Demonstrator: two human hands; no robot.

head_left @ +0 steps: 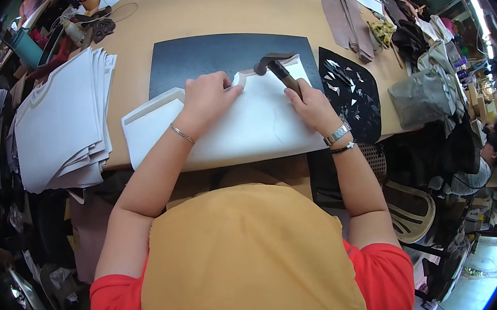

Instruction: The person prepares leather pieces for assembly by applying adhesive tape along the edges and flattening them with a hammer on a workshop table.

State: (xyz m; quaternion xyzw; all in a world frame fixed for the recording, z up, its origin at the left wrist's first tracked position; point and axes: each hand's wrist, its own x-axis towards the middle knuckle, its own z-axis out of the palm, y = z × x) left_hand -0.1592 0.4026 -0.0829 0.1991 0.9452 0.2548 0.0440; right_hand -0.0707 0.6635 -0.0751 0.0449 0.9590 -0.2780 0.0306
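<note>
So the right hand (313,106) is wrapped around the handle of a hammer (279,70), while the left hand (209,97) pinches the folded-over far edge of a big white sheet (251,122). That sheet's lying partly on a dark board (201,52) at the near side of the table (244,8), with stacked white pieces (63,119) off to the left and a scrap-littered black mat (369,110) over on the right.

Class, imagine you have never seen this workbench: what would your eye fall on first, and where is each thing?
Probably the mustard-yellow apron, filling the lower middle of the view. Next comes the hammer, gripped in the right hand over the far part of the white sheet at centre. A stack of white sheets also stands out at the table's left.
</note>
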